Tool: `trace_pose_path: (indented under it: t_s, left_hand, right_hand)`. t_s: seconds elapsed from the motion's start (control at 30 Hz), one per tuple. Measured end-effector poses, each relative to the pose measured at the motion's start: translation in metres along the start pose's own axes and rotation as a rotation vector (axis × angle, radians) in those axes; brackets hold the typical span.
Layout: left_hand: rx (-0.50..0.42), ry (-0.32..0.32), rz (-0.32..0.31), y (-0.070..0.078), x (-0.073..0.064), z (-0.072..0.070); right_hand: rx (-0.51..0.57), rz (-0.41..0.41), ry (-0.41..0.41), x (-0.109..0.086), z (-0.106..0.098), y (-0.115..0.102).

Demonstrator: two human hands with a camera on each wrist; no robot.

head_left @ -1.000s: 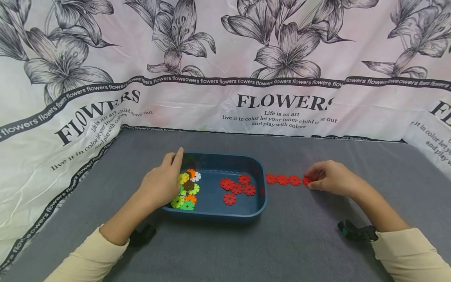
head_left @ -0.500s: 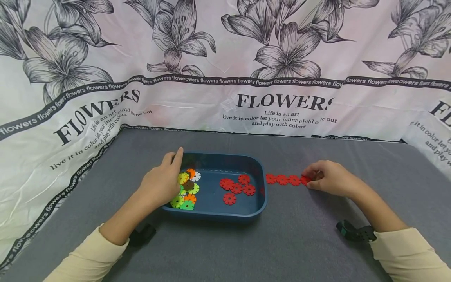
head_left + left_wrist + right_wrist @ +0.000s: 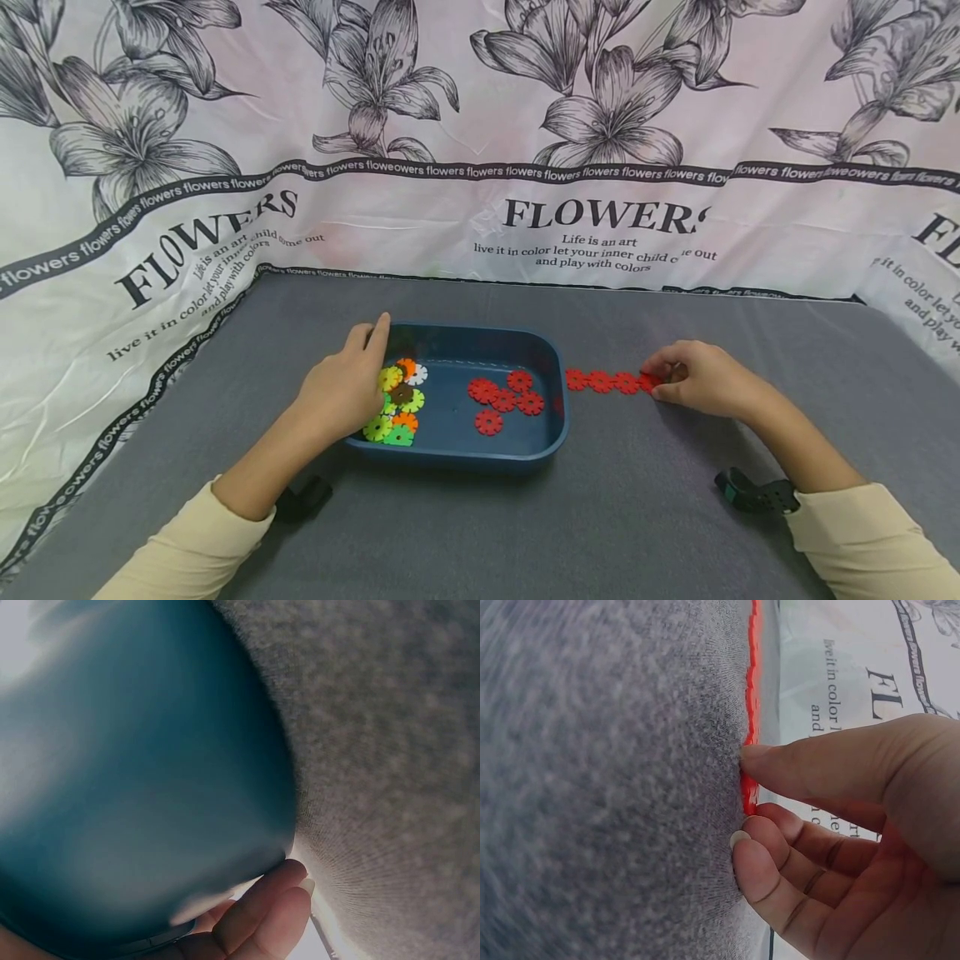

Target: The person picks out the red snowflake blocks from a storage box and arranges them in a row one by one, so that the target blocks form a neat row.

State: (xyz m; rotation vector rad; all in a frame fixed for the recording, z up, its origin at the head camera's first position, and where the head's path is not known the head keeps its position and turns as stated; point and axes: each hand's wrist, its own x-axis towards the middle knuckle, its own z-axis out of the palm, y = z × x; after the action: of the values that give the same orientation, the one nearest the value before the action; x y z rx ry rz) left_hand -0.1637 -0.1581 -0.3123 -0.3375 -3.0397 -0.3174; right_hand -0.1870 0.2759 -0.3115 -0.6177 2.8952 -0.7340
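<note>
At nine o'clock the left hand (image 3: 341, 392) grips the tray (image 3: 453, 456); past three, the right hand (image 3: 701, 379) pinches a red disc (image 3: 649, 383) (fingers (image 3: 754, 866) slightly parted).

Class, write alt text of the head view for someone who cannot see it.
A right hand pinches the rightmost disc in a row of red notched discs on gray cloth. A left hand grips a blue tray holding red discs and mixed-colour discs.

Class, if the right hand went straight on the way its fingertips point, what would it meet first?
Probably the row of red discs ahead of the red disc that the right hand pinches, with the blue tray beyond.
</note>
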Motion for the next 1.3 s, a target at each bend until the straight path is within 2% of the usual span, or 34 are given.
trace_pose_path:
  t_s: [0.67,0.97,1.13,1.3]
  left_hand:
    - [0.001,0.014,0.008,-0.001,0.0,0.001]
    - [0.0,-0.002,-0.005,0.0,-0.001,0.001]
    - [-0.001,-0.005,-0.004,0.0,0.0,0.001]
    - [-0.005,-0.003,-0.004,0.0,0.0,0.001]
  right_hand:
    - [-0.003,0.012,-0.006,0.001,0.0,0.001]
    - [-0.005,0.006,-0.003,0.0,0.001,-0.003]
    - [-0.019,-0.029,0.029,0.002,0.0,-0.016]
    - [-0.022,-0.148,0.106,0.009,0.0,-0.052]
